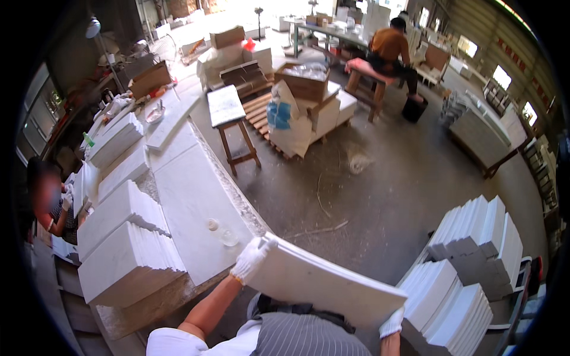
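Note:
Both of my hands wear white knit gloves and grip white stone slabs (323,288), at least two stacked face to face and standing on edge in front of my apron. My left hand (251,260) is closed round their left end, close to the corner of the stone-topped workbench (202,184). Closed at the lower right end is my right hand (392,323), its fingers partly hidden by the slabs. A clear bottle (223,233) lies on the bench beside my left hand. To the right of my right hand stands a row of upright white slabs (430,291).
More slab stacks (127,255) stand along the bench's left side. A co-worker (50,202) is at the far left; another person (390,44) sits on a bench at the back. A small stool-like table (227,107) and a loaded pallet (258,115) stand ahead. Cord lies on the floor.

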Action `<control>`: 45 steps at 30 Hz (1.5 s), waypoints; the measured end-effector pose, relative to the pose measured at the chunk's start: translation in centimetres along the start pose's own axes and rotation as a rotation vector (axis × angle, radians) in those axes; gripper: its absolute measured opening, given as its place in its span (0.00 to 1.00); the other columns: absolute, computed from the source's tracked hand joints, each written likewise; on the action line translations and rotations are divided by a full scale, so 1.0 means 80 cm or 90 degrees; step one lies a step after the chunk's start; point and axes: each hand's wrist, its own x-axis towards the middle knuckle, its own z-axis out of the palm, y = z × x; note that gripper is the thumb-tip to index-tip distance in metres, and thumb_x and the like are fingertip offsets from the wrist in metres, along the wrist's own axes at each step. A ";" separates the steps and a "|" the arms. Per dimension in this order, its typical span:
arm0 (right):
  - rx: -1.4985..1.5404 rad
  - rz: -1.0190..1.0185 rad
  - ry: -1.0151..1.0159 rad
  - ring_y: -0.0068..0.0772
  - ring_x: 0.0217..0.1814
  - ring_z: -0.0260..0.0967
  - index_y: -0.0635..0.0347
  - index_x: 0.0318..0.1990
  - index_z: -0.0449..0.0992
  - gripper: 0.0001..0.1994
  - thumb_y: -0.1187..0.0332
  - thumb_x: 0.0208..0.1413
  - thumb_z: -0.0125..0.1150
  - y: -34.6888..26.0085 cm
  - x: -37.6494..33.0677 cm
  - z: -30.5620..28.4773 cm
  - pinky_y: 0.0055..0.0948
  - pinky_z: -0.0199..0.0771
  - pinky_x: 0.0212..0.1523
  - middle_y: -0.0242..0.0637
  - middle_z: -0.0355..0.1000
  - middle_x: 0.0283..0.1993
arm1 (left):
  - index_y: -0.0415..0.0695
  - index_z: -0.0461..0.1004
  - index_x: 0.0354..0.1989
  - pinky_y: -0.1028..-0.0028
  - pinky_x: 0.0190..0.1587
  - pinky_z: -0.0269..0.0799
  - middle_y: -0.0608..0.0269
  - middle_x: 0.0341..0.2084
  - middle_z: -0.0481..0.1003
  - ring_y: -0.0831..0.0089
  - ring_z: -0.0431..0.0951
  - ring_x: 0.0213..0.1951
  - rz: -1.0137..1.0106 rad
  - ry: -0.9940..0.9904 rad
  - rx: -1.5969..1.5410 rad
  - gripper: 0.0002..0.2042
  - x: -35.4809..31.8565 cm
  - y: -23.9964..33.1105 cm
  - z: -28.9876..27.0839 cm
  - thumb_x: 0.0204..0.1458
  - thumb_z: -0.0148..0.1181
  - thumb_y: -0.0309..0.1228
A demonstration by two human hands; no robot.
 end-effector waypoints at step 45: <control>-0.674 0.268 -0.645 0.39 0.54 0.67 0.50 0.55 0.72 0.26 0.43 0.63 0.38 0.030 0.686 1.087 0.40 0.66 0.57 0.32 0.72 0.54 | 0.34 0.71 0.47 0.74 0.44 0.68 0.64 0.34 0.75 0.76 0.71 0.38 -0.347 0.826 -0.508 0.28 0.402 0.038 -0.076 0.56 0.59 0.53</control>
